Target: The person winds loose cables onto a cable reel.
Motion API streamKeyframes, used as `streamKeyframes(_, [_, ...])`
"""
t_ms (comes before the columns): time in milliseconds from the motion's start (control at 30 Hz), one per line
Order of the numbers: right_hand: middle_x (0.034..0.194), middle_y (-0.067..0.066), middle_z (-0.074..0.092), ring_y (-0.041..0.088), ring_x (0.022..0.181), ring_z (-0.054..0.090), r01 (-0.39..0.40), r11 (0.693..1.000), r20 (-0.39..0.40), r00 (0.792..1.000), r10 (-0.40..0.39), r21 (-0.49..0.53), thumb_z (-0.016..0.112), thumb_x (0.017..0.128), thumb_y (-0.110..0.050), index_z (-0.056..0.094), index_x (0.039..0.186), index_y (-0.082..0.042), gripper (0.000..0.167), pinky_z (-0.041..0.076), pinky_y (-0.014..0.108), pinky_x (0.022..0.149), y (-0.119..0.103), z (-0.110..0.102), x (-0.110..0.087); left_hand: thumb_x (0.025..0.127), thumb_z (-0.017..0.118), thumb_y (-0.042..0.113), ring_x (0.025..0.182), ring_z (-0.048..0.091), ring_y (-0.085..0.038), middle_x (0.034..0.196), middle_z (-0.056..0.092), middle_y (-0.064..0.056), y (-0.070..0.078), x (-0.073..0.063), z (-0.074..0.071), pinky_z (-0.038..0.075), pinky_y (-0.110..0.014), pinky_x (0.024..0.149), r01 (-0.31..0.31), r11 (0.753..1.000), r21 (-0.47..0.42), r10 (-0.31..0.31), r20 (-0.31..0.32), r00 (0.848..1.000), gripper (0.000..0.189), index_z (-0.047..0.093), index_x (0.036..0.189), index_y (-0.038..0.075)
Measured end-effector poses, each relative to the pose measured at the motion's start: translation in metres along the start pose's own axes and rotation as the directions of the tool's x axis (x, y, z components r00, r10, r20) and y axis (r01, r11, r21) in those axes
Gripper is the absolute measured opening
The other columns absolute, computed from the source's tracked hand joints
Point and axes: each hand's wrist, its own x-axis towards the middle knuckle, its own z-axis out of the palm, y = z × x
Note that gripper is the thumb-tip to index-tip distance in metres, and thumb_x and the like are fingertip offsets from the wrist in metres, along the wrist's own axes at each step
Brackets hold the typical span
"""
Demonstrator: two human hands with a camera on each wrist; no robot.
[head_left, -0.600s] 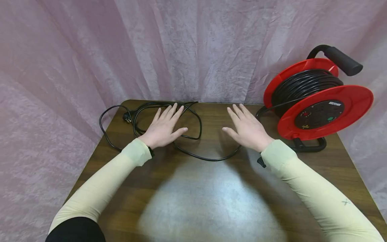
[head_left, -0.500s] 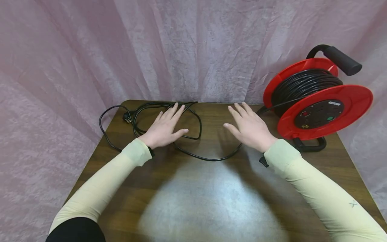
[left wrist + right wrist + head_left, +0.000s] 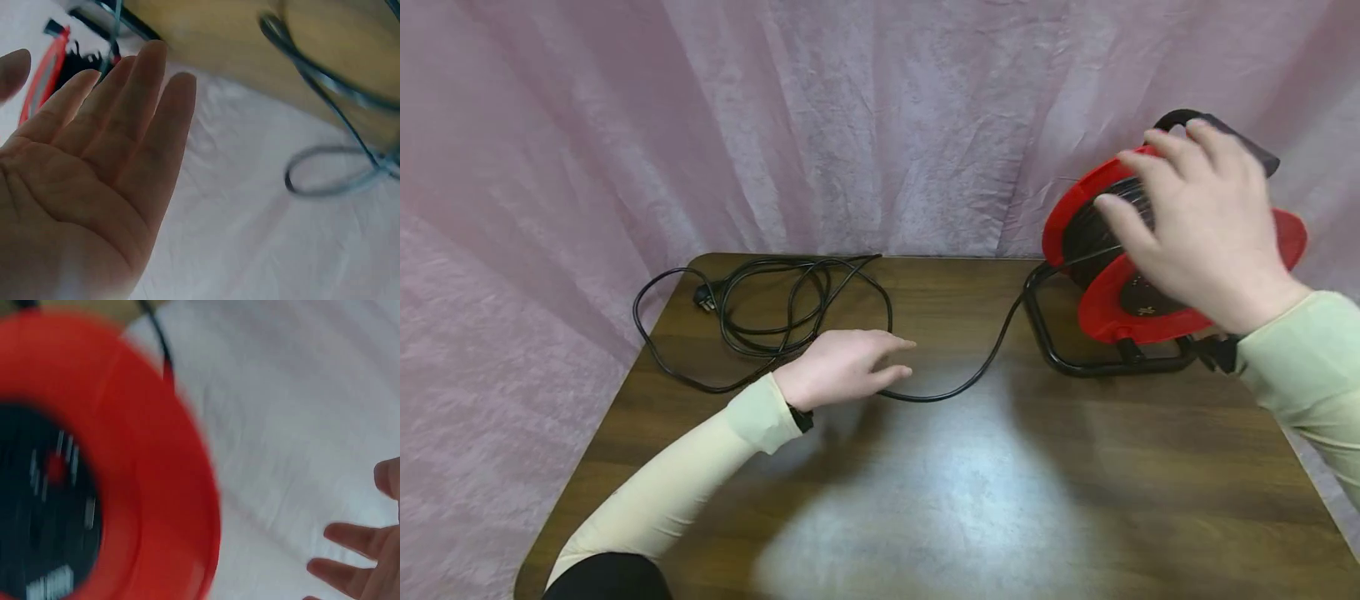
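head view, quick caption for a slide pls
Right hand raised before the red cable reel; left hand by the black cord.

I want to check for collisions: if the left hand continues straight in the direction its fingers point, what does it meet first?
The left hand points to the right across the table. Probably it first meets the black cable that runs to the red cable reel. The hand's height above the table is unclear, so it might pass over it.

The right hand [image 3: 1206,225] covers much of the red cable reel [image 3: 1093,304] in the head view, hiding its socket panel and most of its black handle [image 3: 1172,118]. The right wrist view smears the reel into blur; panel markings are unreadable. Beside the reel, the black cable [image 3: 331,94] is blurred in the left wrist view.
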Motion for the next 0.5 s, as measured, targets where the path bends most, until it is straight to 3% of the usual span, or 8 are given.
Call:
streamKeyframes(100, [0.158, 0.031, 0.031, 0.047, 0.151, 0.015, -0.173, 0.985, 0.046, 0.984, 0.174, -0.02, 0.047, 0.103, -0.038, 0.042, 0.15, 0.006, 0.065, 0.008, 0.064, 0.12, 0.027, -0.022, 0.015, 0.102, 0.062, 0.043, 0.116, 0.065, -0.011, 0.135, 0.065, 0.006, 0.006, 0.006, 0.017, 0.057, -0.035, 0.084, -0.038, 0.999, 0.026, 0.036, 0.047, 0.998, 0.044, 0.064, 0.141, 0.022])
streamKeyframes(267, [0.159, 0.037, 0.019, 0.054, 0.15, 0.006, -0.356, 0.933, 0.183, 0.915, 0.359, -0.05, 0.04, 0.103, -0.041, 0.021, 0.156, 0.01, 0.076, 0.003, 0.067, 0.119, 0.064, -0.03, 0.038, 0.098, 0.071, 0.032, 0.11, 0.065, -0.021, 0.128, 0.067, -0.001, -0.001, 0.015, 0.049, 0.056, -0.037, 0.086, -0.077, 0.991, 0.109, 0.065, 0.115, 0.991, 0.042, 0.067, 0.137, 0.017])
streamKeyframes(433, [0.148, 0.047, 0.026, 0.069, 0.136, 0.017, -0.431, 0.899, 0.39, 0.816, 0.427, -0.083, 0.032, 0.104, -0.05, 0.011, 0.157, 0.01, 0.083, 0.022, 0.077, 0.105, 0.083, -0.023, 0.049, 0.094, 0.077, 0.026, 0.096, 0.064, -0.023, 0.112, 0.065, -0.004, -0.007, 0.015, 0.069, 0.057, -0.037, 0.071, -0.016, 0.988, 0.156, -0.003, 0.121, 0.993, 0.035, 0.071, 0.127, 0.016])
streamKeyframes(500, [0.143, 0.048, 0.031, 0.07, 0.127, 0.024, -0.427, 0.9, 0.433, 0.798, 0.42, -0.087, 0.03, 0.105, -0.048, 0.012, 0.157, 0.012, 0.081, 0.025, 0.077, 0.101, 0.089, -0.019, 0.051, 0.094, 0.078, 0.023, 0.091, 0.063, -0.023, 0.104, 0.063, -0.003, -0.01, 0.015, 0.074, 0.056, -0.037, 0.067, 0.001, 0.986, 0.165, -0.018, 0.101, 0.995, 0.027, 0.071, 0.119, 0.014])
